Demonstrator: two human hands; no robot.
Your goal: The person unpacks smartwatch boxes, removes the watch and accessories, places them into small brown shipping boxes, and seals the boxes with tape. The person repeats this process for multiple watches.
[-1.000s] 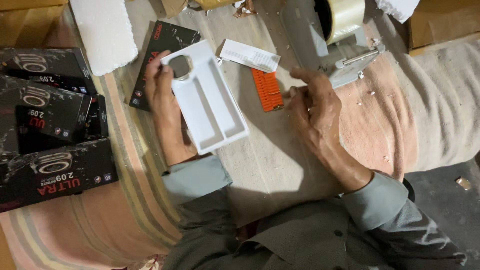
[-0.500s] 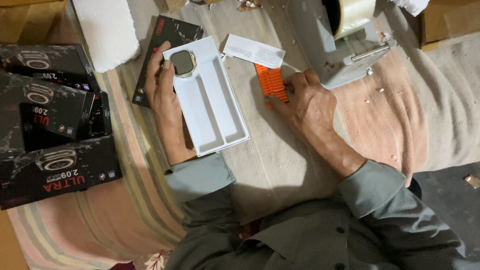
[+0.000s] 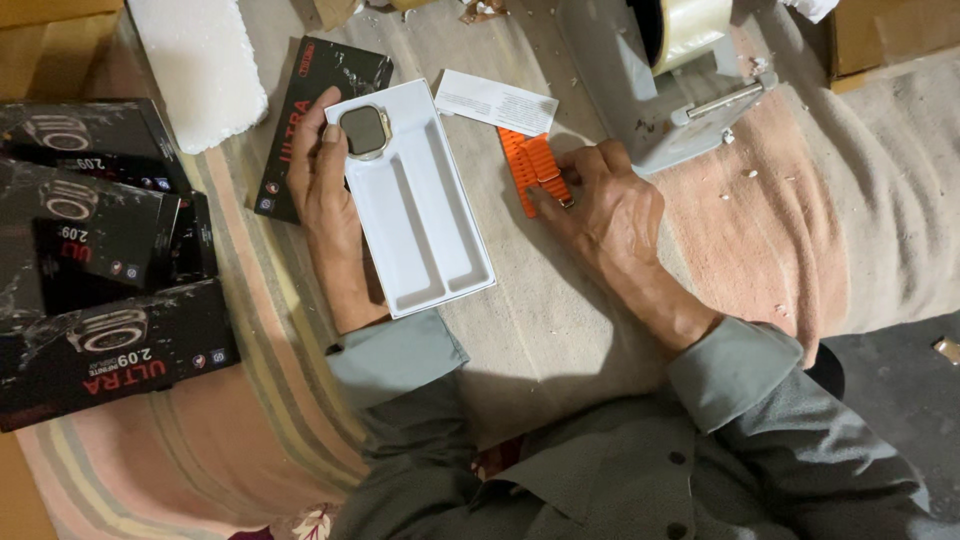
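Note:
A white plastic tray (image 3: 425, 235) lies on the cloth in front of me, with a square watch body (image 3: 364, 130) seated in its top recess. My left hand (image 3: 328, 195) rests along the tray's left edge and steadies it, fingertips beside the watch body. To the right, my right hand (image 3: 600, 205) lies on an orange ribbed watch strap (image 3: 528, 165), fingers pinching its lower end. A white folded leaflet (image 3: 497, 102) sits just above the strap.
A black box lid (image 3: 300, 95) lies under the tray's top left. Several black watch boxes (image 3: 95, 260) are stacked at the left. A white foam block (image 3: 200, 65) lies at the top left, a grey tape dispenser (image 3: 680, 95) with a tape roll at the top right.
My right hand has slid up and left onto the orange strap and taken hold of its end. My left hand stays on the tray.

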